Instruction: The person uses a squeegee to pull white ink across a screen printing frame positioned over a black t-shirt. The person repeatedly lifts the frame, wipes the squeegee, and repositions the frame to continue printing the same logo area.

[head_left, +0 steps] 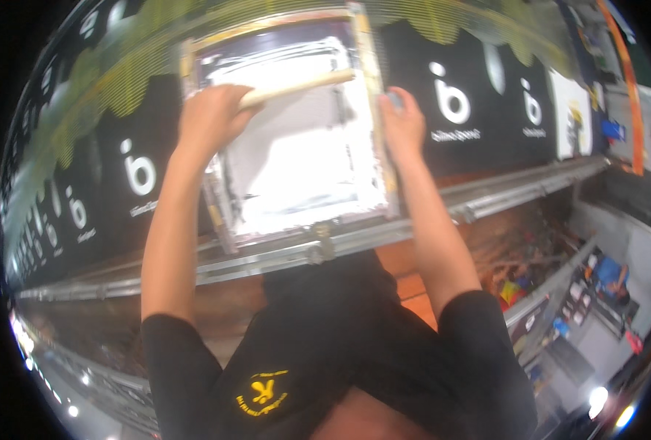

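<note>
Below, we see 2 bare forearms reaching from the lower edge to a framed printing screen (296,158) that lies flat on a long table. Our left hand (209,117) is curled tightly around the pale wooden handle of a squeegee (303,84), which lies across the far part of the screen, running from the left hand toward the screen's right edge. White ink covers most of the mesh inside the frame. Our right hand (401,121) rests on the right rail of the frame, fingers bent over its edge and pressing on it; we cannot tell whether they close fully around the rail. Black garments (450,103) with a white round mark lie side by side along the table, on both sides of the screen. A metal rail (355,242) runs along the near edge of the table, just beneath the screen's near side. We wear a black shirt (325,352) with a small yellow emblem.
</note>
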A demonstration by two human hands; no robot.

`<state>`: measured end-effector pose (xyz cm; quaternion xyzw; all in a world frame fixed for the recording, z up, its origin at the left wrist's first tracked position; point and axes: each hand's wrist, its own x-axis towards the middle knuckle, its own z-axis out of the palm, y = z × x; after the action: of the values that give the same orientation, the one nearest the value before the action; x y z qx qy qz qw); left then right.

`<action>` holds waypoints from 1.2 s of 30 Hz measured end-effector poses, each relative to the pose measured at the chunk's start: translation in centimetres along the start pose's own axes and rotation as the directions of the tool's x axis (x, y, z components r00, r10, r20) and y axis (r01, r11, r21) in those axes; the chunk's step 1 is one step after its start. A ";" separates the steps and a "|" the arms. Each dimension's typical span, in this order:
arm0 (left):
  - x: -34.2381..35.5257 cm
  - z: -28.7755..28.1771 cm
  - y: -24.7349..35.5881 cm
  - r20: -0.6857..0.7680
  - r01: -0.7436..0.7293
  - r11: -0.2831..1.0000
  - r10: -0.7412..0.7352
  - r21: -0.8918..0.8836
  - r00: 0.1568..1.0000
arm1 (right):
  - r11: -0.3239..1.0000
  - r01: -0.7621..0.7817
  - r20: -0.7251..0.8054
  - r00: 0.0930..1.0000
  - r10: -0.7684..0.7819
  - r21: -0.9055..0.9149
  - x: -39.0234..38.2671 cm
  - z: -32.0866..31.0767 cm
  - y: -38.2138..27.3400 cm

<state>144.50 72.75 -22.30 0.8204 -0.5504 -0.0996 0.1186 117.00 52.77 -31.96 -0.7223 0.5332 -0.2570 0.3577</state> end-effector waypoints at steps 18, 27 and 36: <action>11.0 1.9 -3.4 0.126 0.054 0.998 -0.059 0.040 0.990 | 0.625 0.758 0.556 0.607 -0.568 -0.189 11.5 7.7 -13.5; -1.2 2.9 4.7 0.243 0.237 0.966 -0.255 0.100 0.936 | 0.596 0.711 0.633 0.665 -0.397 -0.374 -1.5 3.3 -7.8; -15.3 7.3 8.0 0.029 0.081 0.993 -0.079 -0.083 0.996 | 0.598 0.785 0.442 0.599 -0.668 -0.161 -13.4 -1.9 -1.8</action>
<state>129.59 83.43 -26.29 0.8348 -0.5137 -0.1381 0.1420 112.62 65.45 -29.27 -0.9599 0.1520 -0.1583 0.1742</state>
